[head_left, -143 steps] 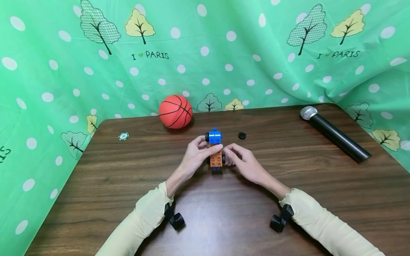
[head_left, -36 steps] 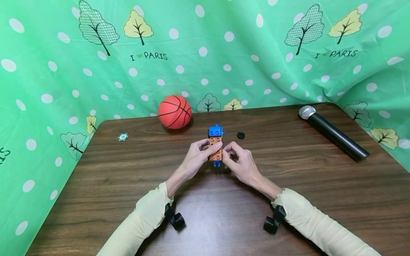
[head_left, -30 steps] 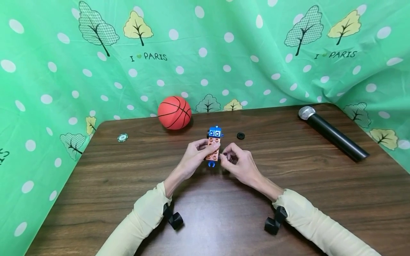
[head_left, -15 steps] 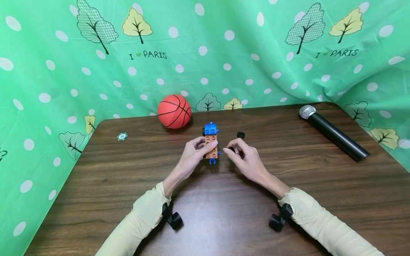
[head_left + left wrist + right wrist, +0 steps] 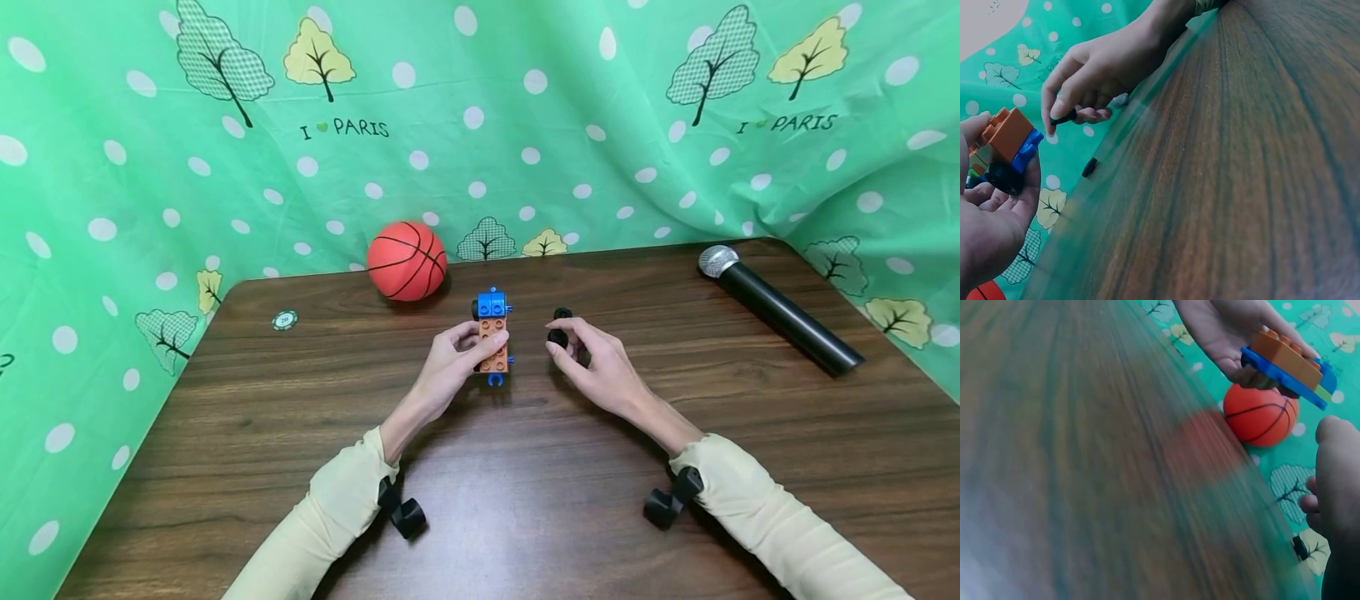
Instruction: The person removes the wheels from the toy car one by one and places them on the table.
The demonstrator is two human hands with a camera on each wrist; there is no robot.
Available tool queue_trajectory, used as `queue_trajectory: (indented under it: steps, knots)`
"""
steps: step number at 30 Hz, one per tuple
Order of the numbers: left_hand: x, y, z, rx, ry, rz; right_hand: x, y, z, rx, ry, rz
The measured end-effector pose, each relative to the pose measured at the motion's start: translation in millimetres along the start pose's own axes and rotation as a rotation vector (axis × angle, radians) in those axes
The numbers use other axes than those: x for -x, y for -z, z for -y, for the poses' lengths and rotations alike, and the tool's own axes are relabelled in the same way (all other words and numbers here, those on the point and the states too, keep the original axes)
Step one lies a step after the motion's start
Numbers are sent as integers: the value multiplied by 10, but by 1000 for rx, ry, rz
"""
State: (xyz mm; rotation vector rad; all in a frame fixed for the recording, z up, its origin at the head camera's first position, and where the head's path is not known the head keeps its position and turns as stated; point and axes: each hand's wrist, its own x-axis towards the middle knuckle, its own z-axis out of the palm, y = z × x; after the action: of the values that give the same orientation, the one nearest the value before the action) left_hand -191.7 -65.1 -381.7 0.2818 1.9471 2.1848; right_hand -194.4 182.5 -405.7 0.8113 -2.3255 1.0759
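A toy car (image 5: 492,354) of orange and blue building bricks is gripped in my left hand (image 5: 447,358), thumb across its top. Two blue axle stubs (image 5: 511,360) stick out bare on its right side. On the other side a black wheel (image 5: 1004,179) shows in the left wrist view. My right hand (image 5: 600,367), a little apart to the right, pinches a loose black wheel (image 5: 557,337) between thumb and fingers. Just beyond those fingers a second loose wheel (image 5: 562,313) lies on the table, partly covered in the head view. The right wrist view hides the pinched wheel.
A red toy basketball (image 5: 407,261) sits at the table's back edge. To its left lies a poker chip (image 5: 285,320). A black microphone (image 5: 780,308) lies at the back right of the brown wooden table (image 5: 525,500). Behind hangs a green patterned curtain (image 5: 525,125).
The near right wheel has come off the car in my right hand, baring its stub. That hand has moved right, toward the loose wheel. My left hand and the car have shifted slightly left.
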Motion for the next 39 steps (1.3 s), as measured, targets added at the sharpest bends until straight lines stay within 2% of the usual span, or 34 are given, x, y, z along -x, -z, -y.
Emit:
queue_trajectory:
  steps: [3,18,28,39]
  knots:
    - [0,-3,-2,-2,-4,2,-1,43,-48,43,15,-8]
    - [14,-3,15,-10,-12,1,-17,165,-315,224,-15,-53]
    - [9,8,18,-29,-17,-4,-74,216,-441,251,-48,-51]
    - [5,11,14,-58,-33,-4,-147,235,-575,281,-130,10]
